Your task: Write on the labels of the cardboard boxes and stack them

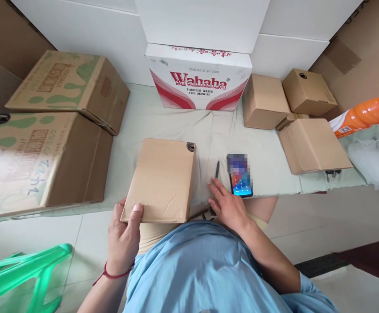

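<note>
A flat brown cardboard box (163, 178) with a dark round mark at its top right corner lies near the front edge of the table. My left hand (126, 232) grips its lower left corner, thumb on top and fingers underneath. To the right of the box, my right hand (227, 204) rests at the table edge with its fingers apart, holding nothing. Its fingertips are just below a dark pen (217, 168). Beside that hand lies a phone (241, 176) with its screen lit and partly pixelated.
Two large printed cartons (75, 82) stand at the left. A white and red Wahaha carton (199, 80) is at the back. Small brown boxes (316, 143) and an orange inflated object (368, 113) are at the right. A green stool (35, 269) stands at lower left.
</note>
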Motion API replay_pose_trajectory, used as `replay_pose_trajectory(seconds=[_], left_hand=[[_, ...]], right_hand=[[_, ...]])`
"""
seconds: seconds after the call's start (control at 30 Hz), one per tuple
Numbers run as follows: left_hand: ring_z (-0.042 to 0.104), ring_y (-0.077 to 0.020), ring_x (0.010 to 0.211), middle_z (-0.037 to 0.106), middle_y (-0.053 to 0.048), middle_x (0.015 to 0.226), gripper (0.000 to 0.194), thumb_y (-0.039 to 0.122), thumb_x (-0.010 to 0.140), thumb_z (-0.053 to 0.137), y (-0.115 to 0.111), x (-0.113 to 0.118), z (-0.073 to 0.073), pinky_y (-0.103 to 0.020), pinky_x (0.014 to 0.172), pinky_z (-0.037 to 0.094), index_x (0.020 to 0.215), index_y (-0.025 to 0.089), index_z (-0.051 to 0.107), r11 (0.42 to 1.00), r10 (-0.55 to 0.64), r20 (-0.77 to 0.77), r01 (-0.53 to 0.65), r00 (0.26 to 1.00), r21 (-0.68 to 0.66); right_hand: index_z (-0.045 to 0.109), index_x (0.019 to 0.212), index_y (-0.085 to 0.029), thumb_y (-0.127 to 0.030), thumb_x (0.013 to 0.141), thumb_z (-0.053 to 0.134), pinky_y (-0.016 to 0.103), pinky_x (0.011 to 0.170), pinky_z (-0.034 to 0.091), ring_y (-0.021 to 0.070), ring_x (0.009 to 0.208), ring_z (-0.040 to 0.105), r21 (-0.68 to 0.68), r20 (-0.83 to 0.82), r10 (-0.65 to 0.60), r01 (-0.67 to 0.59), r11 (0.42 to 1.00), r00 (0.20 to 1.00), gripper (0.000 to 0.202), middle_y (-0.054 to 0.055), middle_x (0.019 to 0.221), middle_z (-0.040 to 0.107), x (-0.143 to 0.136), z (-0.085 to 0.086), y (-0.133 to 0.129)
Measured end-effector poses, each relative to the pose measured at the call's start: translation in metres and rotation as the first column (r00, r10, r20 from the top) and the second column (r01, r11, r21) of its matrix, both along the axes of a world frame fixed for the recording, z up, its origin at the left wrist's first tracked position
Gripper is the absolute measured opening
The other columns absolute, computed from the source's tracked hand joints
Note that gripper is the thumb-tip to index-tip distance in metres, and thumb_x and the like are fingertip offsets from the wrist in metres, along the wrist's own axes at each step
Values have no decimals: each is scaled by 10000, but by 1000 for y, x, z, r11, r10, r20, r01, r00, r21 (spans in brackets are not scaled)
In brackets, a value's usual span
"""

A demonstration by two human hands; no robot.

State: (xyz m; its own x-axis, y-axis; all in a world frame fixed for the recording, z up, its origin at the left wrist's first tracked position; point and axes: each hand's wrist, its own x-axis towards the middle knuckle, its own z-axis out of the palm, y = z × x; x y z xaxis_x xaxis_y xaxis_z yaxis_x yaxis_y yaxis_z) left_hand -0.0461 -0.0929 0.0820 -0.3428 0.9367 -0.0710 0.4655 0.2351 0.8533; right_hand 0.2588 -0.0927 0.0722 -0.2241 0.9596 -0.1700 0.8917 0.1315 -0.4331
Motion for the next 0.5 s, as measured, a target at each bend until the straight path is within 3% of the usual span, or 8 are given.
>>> replay_pose_trajectory(seconds=[0.07,0.17,0.5], left_hand=[[692,-288,1016,756,-72,1079,612,761,939,602,2,0,2,-384,854,531,1149,195,698,1000,-3,5,3,1000,-13],[700,-300,1045,759,-80,1114,641,775,922,609,2,-2,1,-399,890,535,1189,198,693,1000,-19,9,19,1000,-25],[713,-319,1095,771,-97,1166,700,803,903,612,-1,0,-1,-415,930,550,1233,190,683,1000,-3,44,4,999,-28]], right_hand=[[592,1607,-234,-306,1112,501,411,823,721,272,1124,828,-28,91,-45,48,998,995,509,97,1779,428,-3,1,3],[638,1564,-246,-290,1114,486,412,820,729,280,1191,810,7,142,-136,137,991,980,477,82,1749,483,-1,0,6],[716,1485,-238,-276,1106,473,424,923,726,287,1300,767,159,56,-315,303,940,947,452,88,1620,642,37,-15,4]])
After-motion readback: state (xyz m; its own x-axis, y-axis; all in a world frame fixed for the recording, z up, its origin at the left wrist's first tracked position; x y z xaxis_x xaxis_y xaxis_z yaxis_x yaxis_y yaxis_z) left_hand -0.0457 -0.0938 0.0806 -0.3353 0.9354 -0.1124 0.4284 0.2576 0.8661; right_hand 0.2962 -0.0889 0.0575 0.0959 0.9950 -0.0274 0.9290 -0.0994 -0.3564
